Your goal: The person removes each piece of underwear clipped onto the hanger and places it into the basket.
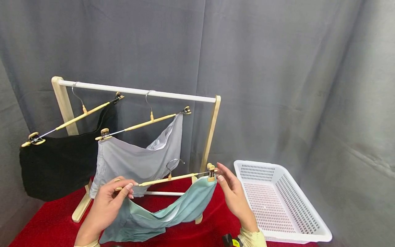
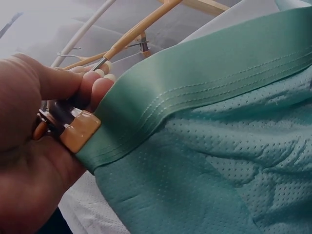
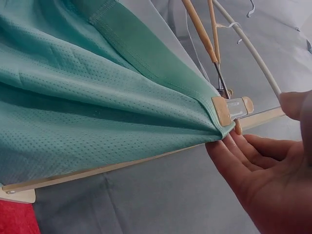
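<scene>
Teal mesh underpants (image 1: 194, 202) hang by their waistband from the two clips of a trouser hanger (image 1: 182, 177) held over the red cloth. My left hand (image 1: 106, 202) grips the hanger's left end, thumb and fingers around its bar by the left clip (image 2: 82, 131). At the other end, my right hand (image 1: 232, 195) is beside the right clip (image 1: 211, 174). In the right wrist view its fingers (image 3: 226, 158) stretch out under the clipped waistband corner, with the thumb held apart. The hanger's metal hook points up, off the rail.
Behind stands a wooden rack with a white rail (image 1: 135, 91). Grey underpants (image 1: 129, 154) and a black garment (image 1: 58, 164) hang from it on similar hangers. To the right is a white perforated basket (image 1: 308, 206). Grey curtains (image 1: 277, 85) enclose the red-covered table (image 1: 40, 230).
</scene>
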{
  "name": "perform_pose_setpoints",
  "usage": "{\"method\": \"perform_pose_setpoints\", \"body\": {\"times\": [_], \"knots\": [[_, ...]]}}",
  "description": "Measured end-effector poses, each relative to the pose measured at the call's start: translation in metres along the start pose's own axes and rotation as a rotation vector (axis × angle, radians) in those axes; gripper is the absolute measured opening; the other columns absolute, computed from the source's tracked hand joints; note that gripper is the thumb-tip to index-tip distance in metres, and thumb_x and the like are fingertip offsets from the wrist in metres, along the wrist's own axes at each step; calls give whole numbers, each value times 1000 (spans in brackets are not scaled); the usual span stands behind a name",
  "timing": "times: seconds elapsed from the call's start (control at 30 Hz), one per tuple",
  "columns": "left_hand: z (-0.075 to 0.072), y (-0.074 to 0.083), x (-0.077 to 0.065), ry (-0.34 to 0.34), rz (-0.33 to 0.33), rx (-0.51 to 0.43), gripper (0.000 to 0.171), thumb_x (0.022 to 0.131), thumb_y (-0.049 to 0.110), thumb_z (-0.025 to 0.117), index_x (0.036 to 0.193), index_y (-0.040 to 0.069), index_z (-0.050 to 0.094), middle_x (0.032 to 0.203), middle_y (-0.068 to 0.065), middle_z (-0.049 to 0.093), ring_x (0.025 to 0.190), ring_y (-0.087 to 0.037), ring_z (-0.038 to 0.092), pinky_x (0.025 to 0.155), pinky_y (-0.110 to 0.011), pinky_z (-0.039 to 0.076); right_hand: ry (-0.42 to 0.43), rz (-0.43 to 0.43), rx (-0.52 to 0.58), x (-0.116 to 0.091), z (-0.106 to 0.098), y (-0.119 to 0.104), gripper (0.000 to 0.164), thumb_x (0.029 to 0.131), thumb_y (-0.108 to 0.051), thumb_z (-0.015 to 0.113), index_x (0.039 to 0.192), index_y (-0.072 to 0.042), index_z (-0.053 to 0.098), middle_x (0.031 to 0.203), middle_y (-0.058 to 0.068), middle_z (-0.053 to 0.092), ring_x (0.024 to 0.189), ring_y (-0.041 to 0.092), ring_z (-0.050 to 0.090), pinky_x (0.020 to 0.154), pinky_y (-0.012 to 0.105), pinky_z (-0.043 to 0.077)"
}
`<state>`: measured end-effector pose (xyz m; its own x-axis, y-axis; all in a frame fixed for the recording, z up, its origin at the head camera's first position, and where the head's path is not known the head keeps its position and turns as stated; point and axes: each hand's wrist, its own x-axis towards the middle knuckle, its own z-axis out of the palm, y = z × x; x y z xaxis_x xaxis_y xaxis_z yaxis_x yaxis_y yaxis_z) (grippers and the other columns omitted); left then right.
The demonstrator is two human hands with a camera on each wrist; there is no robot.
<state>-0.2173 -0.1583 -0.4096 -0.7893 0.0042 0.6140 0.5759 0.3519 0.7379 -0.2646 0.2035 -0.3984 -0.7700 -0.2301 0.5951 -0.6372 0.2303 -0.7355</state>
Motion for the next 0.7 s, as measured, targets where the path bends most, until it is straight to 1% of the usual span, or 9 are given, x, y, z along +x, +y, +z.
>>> {"method": "perform_pose_setpoints", "body": {"times": [0.07, 0.13, 0.23, 0.33, 0.47, 0.57, 0.7], "knots": [[1, 0, 1, -19, -13, 12, 14, 88, 12, 58, 98, 15, 67, 78, 0, 58, 70, -14, 56, 62, -24, 47, 13, 11, -33, -1, -1, -2, 41, 95, -17, 47, 136, -12, 42, 122, 11, 54, 112, 21, 52, 93, 25, 42], [2, 1, 1, -43, -22, 9, 13, 88, 14, 58, 98, 16, 67, 79, -1, 58, 72, -14, 56, 63, -26, 48, 21, 18, -61, -2, -1, -7, 41, 94, -16, 49, 134, -9, 45, 118, 11, 56, 107, 20, 54, 90, 24, 43], [4, 1, 2, -69, -26, 1, 14, 89, 17, 57, 99, 16, 67, 80, -2, 58, 73, -14, 56, 64, -27, 49, 34, 20, -104, -2, 0, -16, 38, 92, -13, 53, 129, -5, 50, 108, 12, 57, 95, 19, 56, 82, 27, 46], [6, 1, 1, -77, -20, -13, 14, 89, 16, 57, 99, 17, 67, 80, -2, 58, 73, -14, 56, 65, -27, 49, 42, 34, -116, 0, 1, -23, 34, 90, -12, 55, 122, -3, 55, 103, 14, 59, 88, 19, 56, 75, 30, 48], [9, 0, 0, -89, -13, -10, 14, 89, 15, 58, 99, 18, 67, 80, 2, 58, 73, -14, 56, 64, -27, 48, 71, 67, -116, 1, 1, -26, 27, 88, -11, 58, 113, 0, 59, 98, 15, 63, 83, 20, 59, 69, 27, 49], [9, -1, 0, -103, -16, -13, 15, 88, 16, 58, 100, 17, 67, 80, 3, 58, 73, -13, 57, 65, -28, 49, 88, 92, -103, 2, 1, -25, 24, 87, -11, 59, 109, -1, 61, 90, 14, 64, 78, 20, 60, 65, 26, 48], [8, 0, 1, -123, -11, -34, 19, 89, 16, 58, 106, 17, 66, 82, 1, 60, 74, -14, 59, 67, -28, 50, 67, 94, -73, 3, 1, -24, 24, 88, -11, 58, 109, 0, 59, 94, 17, 63, 81, 23, 60, 69, 26, 49]]}}
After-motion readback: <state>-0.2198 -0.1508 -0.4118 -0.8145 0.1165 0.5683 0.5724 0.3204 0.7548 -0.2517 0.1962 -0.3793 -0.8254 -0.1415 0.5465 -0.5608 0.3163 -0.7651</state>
